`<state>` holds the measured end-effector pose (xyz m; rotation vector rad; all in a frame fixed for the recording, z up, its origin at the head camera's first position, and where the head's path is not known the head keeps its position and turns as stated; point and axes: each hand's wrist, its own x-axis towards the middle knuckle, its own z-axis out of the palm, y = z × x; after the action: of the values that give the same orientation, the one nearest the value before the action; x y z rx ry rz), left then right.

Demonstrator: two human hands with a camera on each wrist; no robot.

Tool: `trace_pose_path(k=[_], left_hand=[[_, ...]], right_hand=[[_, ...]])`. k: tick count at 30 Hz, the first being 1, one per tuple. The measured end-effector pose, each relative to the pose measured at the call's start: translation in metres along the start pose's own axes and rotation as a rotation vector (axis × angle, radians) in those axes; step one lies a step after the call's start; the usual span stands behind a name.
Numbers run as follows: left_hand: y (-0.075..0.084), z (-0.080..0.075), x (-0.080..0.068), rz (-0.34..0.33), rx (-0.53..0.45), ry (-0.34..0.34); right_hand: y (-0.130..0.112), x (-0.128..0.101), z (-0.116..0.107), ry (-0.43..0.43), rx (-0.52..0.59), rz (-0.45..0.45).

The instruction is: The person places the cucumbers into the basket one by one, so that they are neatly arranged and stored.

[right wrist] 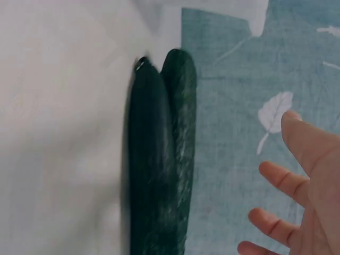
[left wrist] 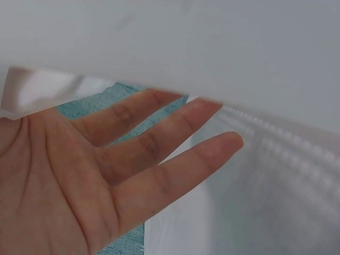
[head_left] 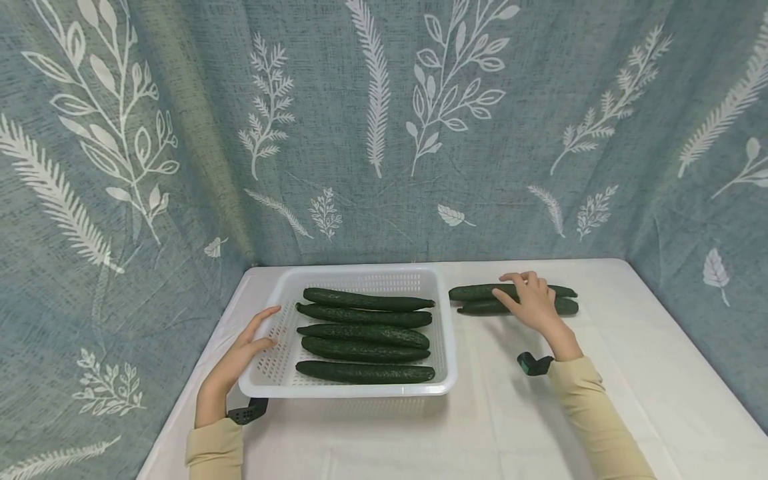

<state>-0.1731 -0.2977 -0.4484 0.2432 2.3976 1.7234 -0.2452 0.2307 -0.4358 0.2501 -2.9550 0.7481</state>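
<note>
A white plastic basket [head_left: 345,391] with perforated walls holds several dark green cucumbers [head_left: 365,373] laid side by side. My left hand [head_left: 240,353] is at the basket's left side, its fingers extended. In the left wrist view those fingers [left wrist: 154,183] reach beneath the overhanging rim; whether they touch the wall I cannot tell. To the right of the basket, two more cucumbers lie alongside each other, the back one [head_left: 474,292] and the front one [head_left: 477,307]. Over this pair hovers my right hand [head_left: 534,305], fingers spread and holding nothing; the right wrist view shows it apart from them.
A white cloth [head_left: 396,443] covers the table. Behind and at both sides hangs a blue-green curtain [head_left: 336,113] with white leaf patterns, close to the table's back edge. Dark wrist devices [head_left: 534,364] sit below both hands.
</note>
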Motion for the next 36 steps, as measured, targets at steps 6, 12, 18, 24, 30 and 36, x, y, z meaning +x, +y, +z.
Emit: trace_pose_path(k=[6,12,18,24,30,36], left_hand=[[0.002,0.001,0.000,-0.003,-0.035,-0.013],[0.004,0.002,0.000,-0.001,-0.050,-0.013],[0.003,0.002,0.001,-0.001,-0.032,-0.010],[0.001,0.001,0.001,-0.009,-0.014,-0.002],[0.002,0.001,0.001,-0.013,-0.017,-0.003],[0.005,0.002,0.000,-0.018,-0.016,0.000]], right_hand=[[0.016,-0.003,0.002,0.001,-0.010,-0.006],[0.031,-0.006,0.004,-0.010,-0.020,-0.040],[0.041,-0.006,0.007,-0.022,-0.023,-0.057],[0.050,-0.005,0.009,-0.032,-0.040,-0.066],[0.059,-0.004,0.011,-0.049,-0.060,-0.076],[0.065,0.000,0.014,-0.057,-0.073,-0.077]])
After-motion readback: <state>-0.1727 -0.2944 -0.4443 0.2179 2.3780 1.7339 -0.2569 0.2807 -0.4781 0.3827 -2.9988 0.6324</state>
